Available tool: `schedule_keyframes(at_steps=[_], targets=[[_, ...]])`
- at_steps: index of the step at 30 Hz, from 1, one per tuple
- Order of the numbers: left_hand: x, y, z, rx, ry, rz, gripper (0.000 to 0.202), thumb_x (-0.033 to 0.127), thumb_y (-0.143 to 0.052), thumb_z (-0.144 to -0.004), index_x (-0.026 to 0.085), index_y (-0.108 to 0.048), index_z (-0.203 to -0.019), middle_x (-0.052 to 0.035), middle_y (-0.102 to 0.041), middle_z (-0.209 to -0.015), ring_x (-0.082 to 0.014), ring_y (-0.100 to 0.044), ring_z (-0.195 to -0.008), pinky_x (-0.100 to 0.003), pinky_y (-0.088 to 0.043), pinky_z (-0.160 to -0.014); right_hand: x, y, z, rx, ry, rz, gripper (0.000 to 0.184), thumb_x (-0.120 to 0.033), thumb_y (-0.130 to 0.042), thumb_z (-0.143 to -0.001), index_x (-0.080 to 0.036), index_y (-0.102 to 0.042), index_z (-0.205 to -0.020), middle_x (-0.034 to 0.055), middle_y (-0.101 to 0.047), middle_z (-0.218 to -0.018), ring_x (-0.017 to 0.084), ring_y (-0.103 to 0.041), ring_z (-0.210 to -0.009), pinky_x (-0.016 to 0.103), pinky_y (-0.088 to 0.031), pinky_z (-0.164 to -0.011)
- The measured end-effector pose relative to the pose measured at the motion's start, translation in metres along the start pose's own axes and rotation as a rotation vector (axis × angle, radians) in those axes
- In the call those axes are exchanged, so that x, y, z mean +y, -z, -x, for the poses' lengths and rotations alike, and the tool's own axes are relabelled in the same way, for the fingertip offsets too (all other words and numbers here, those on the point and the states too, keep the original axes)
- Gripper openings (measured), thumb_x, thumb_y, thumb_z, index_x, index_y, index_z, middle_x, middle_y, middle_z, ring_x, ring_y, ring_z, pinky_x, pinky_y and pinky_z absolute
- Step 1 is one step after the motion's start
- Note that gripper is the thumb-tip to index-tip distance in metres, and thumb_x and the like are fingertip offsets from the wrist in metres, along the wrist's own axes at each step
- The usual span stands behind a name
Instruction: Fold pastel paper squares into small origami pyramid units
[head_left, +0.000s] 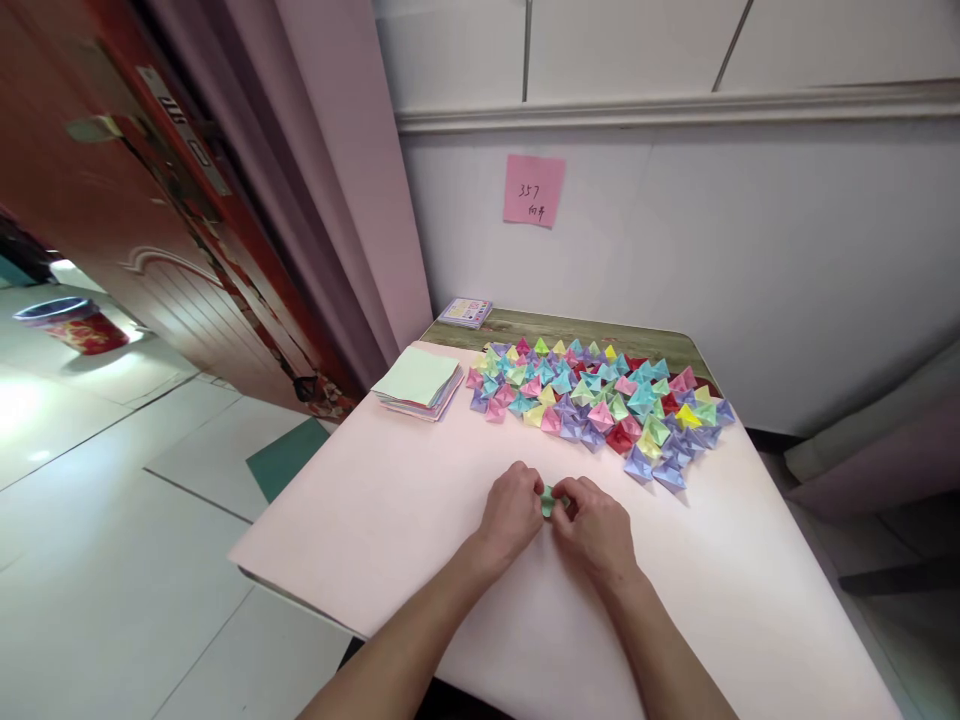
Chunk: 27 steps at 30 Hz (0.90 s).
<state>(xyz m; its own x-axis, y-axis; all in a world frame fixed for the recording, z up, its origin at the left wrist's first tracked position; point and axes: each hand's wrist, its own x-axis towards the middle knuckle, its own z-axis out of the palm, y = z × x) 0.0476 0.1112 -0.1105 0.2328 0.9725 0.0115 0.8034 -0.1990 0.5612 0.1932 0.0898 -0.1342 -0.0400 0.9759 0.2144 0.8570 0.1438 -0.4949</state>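
Note:
A small piece of green folded paper (548, 502) is between my hands, low over the middle of the table. My left hand (513, 508) pinches its left side with curled fingers. On the other side, my right hand (598, 522) grips the paper between thumb and fingertips. Part of the paper is hidden behind the fingers, so its full shape does not show. Just beyond my hands lie many small folded paper boats (600, 416) in purple, blue, pink, green, yellow and red, crowded together. To the left sits a stack of square coloured paper (420, 377), a pale green sheet on top.
The table (360, 500) has a pale pink cover and a wooden back edge. A printed packet (466, 312) lies at its far left corner. A pink note (533, 190) sticks to the wall. Left are a curtain (330, 150), a red door (97, 200) and a bin (75, 325).

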Motion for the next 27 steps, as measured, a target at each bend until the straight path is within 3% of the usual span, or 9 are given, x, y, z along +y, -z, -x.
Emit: schedule_keyframes(at_steps=[5,14,21,27], targets=[[0.006,0.002,0.0,-0.076,-0.048,-0.133,0.021,0.006,-0.047,-0.078,0.016,-0.065,-0.085,-0.008,-0.062,-0.089,-0.0197,-0.061,-0.079,-0.029,-0.045,-0.07,-0.002,-0.003,0.001,0.005,0.03,0.015,0.014,-0.015,-0.057,-0.076,-0.025,-0.066,-0.081,-0.0018,-0.064,-0.077,0.012,-0.057,-0.062,0.024,-0.024,-0.051],[0.016,0.014,-0.007,-0.184,-0.06,-0.26,0.017,0.012,-0.049,-0.079,0.016,-0.065,-0.08,-0.0098,-0.063,-0.087,-0.0216,-0.062,-0.074,-0.03,-0.043,-0.063,-0.003,-0.008,0.002,0.027,0.031,0.01,0.01,-0.019,-0.054,-0.083,-0.023,-0.063,-0.08,-0.0008,-0.064,-0.073,0.013,-0.057,-0.06,0.025,-0.026,-0.052],[0.027,0.02,-0.015,-0.242,-0.047,-0.331,0.018,0.016,-0.05,-0.081,0.017,-0.067,-0.086,-0.0112,-0.065,-0.091,-0.0255,-0.065,-0.082,-0.033,-0.045,-0.068,0.001,-0.005,0.0,0.009,0.028,-0.078,0.018,-0.02,-0.047,-0.087,-0.023,-0.064,-0.082,0.001,-0.064,-0.074,0.016,-0.06,-0.066,0.025,-0.033,-0.057],[0.03,0.023,-0.015,-0.242,-0.034,-0.322,0.017,0.015,-0.05,-0.082,0.019,-0.066,-0.083,-0.0097,-0.064,-0.091,-0.0248,-0.061,-0.087,-0.035,-0.045,-0.075,0.003,-0.002,-0.001,0.0,0.041,-0.134,0.015,-0.017,-0.05,-0.079,-0.023,-0.063,-0.079,-0.0003,-0.064,-0.072,0.015,-0.059,-0.063,0.025,-0.036,-0.058]])
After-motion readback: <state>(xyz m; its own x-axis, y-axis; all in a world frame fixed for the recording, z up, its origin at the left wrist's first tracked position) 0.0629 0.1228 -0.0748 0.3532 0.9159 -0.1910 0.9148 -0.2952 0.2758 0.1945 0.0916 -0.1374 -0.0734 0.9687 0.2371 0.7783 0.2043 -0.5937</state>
